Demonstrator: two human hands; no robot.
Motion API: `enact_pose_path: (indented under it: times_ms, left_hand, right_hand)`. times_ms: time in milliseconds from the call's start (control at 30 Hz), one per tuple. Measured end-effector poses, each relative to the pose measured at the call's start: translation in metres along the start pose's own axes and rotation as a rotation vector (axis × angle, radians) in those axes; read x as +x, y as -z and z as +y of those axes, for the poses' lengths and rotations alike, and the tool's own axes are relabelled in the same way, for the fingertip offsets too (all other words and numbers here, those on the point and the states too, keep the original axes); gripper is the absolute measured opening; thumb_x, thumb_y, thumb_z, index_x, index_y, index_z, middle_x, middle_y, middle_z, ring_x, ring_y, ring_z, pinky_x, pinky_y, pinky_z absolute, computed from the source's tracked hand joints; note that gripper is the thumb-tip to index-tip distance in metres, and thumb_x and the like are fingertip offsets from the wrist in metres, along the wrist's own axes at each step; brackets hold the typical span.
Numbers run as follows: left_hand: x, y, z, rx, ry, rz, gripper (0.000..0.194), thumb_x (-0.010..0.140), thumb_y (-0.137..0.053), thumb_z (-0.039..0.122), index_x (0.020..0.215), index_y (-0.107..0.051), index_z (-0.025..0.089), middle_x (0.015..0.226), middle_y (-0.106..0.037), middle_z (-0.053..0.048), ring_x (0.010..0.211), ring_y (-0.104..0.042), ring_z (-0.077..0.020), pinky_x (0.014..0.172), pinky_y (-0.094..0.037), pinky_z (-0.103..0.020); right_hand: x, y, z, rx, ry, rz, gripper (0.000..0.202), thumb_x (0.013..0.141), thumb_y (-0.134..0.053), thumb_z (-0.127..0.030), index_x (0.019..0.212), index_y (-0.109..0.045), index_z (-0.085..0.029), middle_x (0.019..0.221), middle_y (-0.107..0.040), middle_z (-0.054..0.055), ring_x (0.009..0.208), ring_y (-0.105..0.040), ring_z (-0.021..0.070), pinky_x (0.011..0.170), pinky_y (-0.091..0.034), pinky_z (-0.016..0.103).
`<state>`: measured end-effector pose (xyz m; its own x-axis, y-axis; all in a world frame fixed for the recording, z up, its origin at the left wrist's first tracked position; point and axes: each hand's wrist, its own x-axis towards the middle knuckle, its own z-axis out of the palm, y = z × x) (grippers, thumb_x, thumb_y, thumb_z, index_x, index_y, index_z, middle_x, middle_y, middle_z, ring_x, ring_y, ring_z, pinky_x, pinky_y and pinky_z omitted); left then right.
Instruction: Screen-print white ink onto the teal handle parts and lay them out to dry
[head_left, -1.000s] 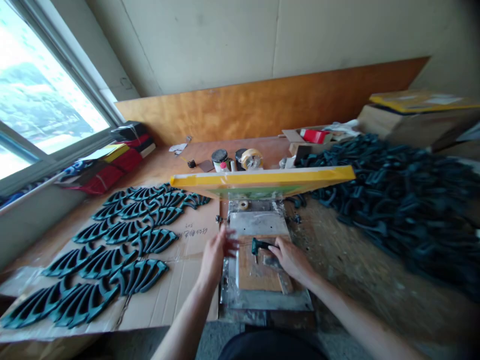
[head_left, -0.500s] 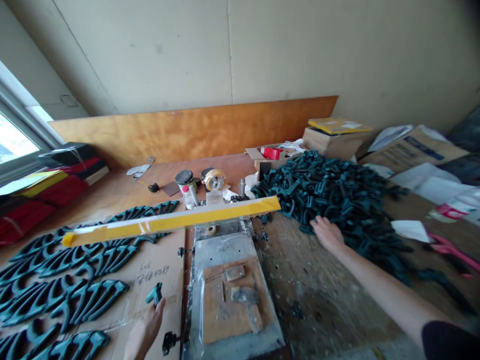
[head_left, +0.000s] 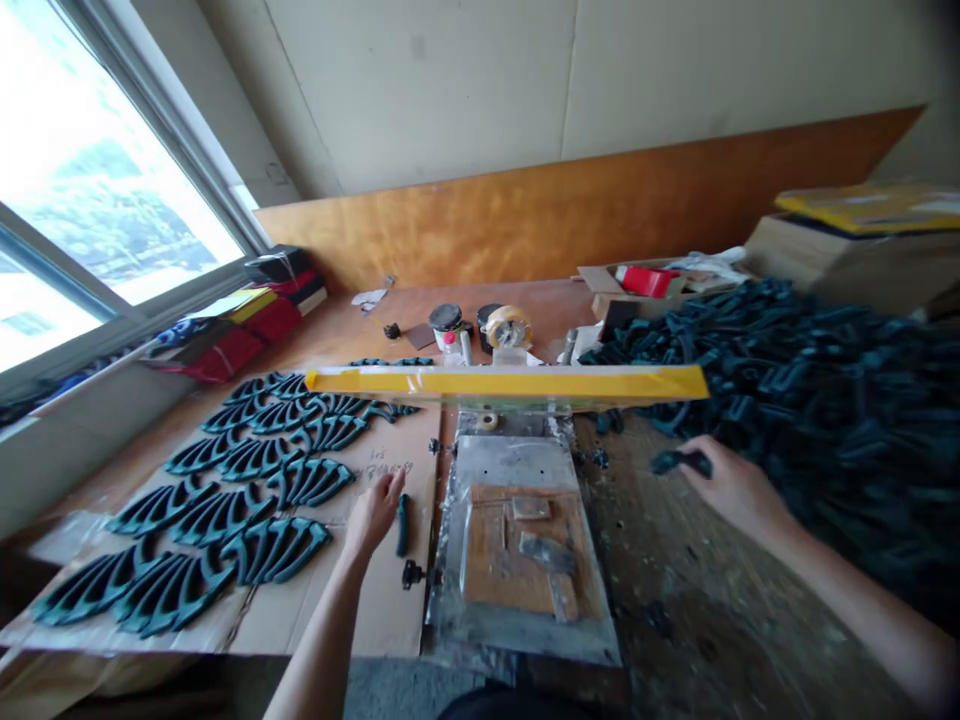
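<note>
My left hand (head_left: 376, 512) is over the cardboard sheet (head_left: 371, 610), fingers apart and holding nothing. Just right of it, one dark green curved piece (head_left: 403, 525) lies on the cardboard. Rows of dark green fan-shaped pieces (head_left: 277, 552) cover the cardboard further left. Between thumb and fingers, my right hand (head_left: 724, 475) pinches a small dark green piece (head_left: 679, 462) above the worn wooden board, beside a large pile of dark green pieces (head_left: 832, 390). A metal plate (head_left: 517, 460) with a wooden block (head_left: 487, 585) sits between my hands.
A yellow-edged clear bar (head_left: 510, 382) spans crosswise above the metal plate. Behind it stand a jar (head_left: 446, 320) and a tape roll (head_left: 508, 327). Black knobs (head_left: 412, 574) stick out at the plate's left. Boxes (head_left: 840, 255) are at the back right.
The view has swung left. My left hand has let go of a green piece, now on the cardboard. My right hand has come away from the pile with a piece.
</note>
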<state>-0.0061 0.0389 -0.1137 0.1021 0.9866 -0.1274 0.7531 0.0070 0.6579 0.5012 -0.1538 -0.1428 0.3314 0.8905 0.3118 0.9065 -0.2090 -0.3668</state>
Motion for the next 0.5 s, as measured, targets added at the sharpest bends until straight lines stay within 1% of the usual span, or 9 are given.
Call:
enact_pose_path:
  times_ms: [67,100,167,200,267,333,400,433,500]
  left_hand:
    - [0.003,0.014,0.039,-0.199,-0.092,0.062,0.051,0.09,-0.03,0.062,0.095,-0.06,0.022,0.064,-0.055,0.001,0.055,-0.053,-0.014,0.055,-0.042,-0.024]
    - [0.004,0.021,0.061,-0.396,-0.162,0.115,0.05,0.09,-0.032,0.064,0.098,-0.058,0.022,0.063,-0.052,0.003,0.051,-0.049,-0.0117,0.05,-0.039,-0.021]
    - [0.004,0.035,0.099,-0.732,-0.301,0.197,0.047,0.087,-0.039,0.065,0.088,-0.054,0.021,0.06,-0.05,0.006,0.046,-0.042,-0.0086,0.045,-0.034,-0.019]
    - [0.004,0.041,0.115,-0.845,-0.353,0.216,0.046,0.087,-0.042,0.065,0.08,-0.052,0.02,0.057,-0.048,0.006,0.044,-0.041,-0.0079,0.043,-0.032,-0.018]
    - [0.002,0.051,0.133,-0.914,-0.396,0.222,0.049,0.088,-0.041,0.064,0.067,-0.047,0.02,0.053,-0.046,0.005,0.042,-0.039,-0.0073,0.041,-0.03,-0.018]
    - [-0.004,0.056,0.135,-0.883,-0.391,0.199,0.05,0.089,-0.04,0.061,0.061,-0.046,0.02,0.05,-0.045,0.004,0.042,-0.038,-0.0075,0.041,-0.03,-0.019]
    - [-0.016,0.057,0.122,-0.832,-0.356,0.161,0.049,0.09,-0.042,0.057,0.063,-0.052,0.018,0.052,-0.05,0.002,0.044,-0.041,-0.0086,0.044,-0.033,-0.02]
    - [-0.023,0.057,0.111,-0.817,-0.325,0.13,0.048,0.09,-0.042,0.057,0.068,-0.057,0.017,0.055,-0.054,0.001,0.047,-0.045,-0.0097,0.046,-0.037,-0.021]
    - [-0.04,0.051,0.084,-0.797,-0.224,0.039,0.051,0.089,-0.042,0.059,0.083,-0.067,0.015,0.067,-0.064,-0.003,0.057,-0.054,-0.0133,0.055,-0.044,-0.024]
  right_hand:
    - [-0.015,-0.022,-0.078,0.317,0.076,-0.156,0.011,0.086,-0.05,-0.026,0.096,-0.055,-0.024,0.102,-0.067,0.008,0.09,-0.065,0.0237,0.08,-0.052,0.037]
    - [-0.023,-0.034,-0.113,0.406,0.126,-0.228,0.011,0.087,-0.05,-0.025,0.096,-0.056,-0.024,0.103,-0.068,0.006,0.092,-0.064,0.0224,0.082,-0.052,0.037]
    - [-0.038,-0.058,-0.167,0.447,0.263,-0.309,0.021,0.088,-0.048,-0.018,0.105,-0.061,-0.023,0.106,-0.067,0.004,0.096,-0.064,0.0195,0.086,-0.052,0.035]
    - [-0.044,-0.068,-0.184,0.406,0.333,-0.314,0.027,0.088,-0.047,-0.015,0.109,-0.063,-0.023,0.106,-0.066,0.004,0.096,-0.063,0.0186,0.086,-0.052,0.034]
    - [-0.051,-0.083,-0.203,0.248,0.451,-0.281,0.035,0.088,-0.046,-0.01,0.114,-0.066,-0.023,0.103,-0.065,0.006,0.096,-0.062,0.0189,0.086,-0.052,0.034]
    - [-0.055,-0.089,-0.208,0.088,0.512,-0.241,0.038,0.087,-0.048,-0.009,0.116,-0.067,-0.024,0.101,-0.064,0.007,0.096,-0.06,0.0216,0.086,-0.052,0.037]
    - [-0.057,-0.086,-0.203,0.044,0.505,-0.23,0.04,0.086,-0.05,-0.01,0.119,-0.067,-0.027,0.103,-0.065,0.008,0.098,-0.06,0.024,0.088,-0.052,0.041]
    - [-0.057,-0.082,-0.198,0.075,0.464,-0.227,0.039,0.086,-0.051,-0.012,0.117,-0.067,-0.028,0.102,-0.066,0.007,0.096,-0.061,0.0243,0.087,-0.052,0.042]
    - [-0.055,-0.069,-0.182,0.168,0.34,-0.212,0.03,0.086,-0.054,-0.018,0.107,-0.071,-0.029,0.091,-0.069,0.005,0.087,-0.064,0.0243,0.08,-0.054,0.04]
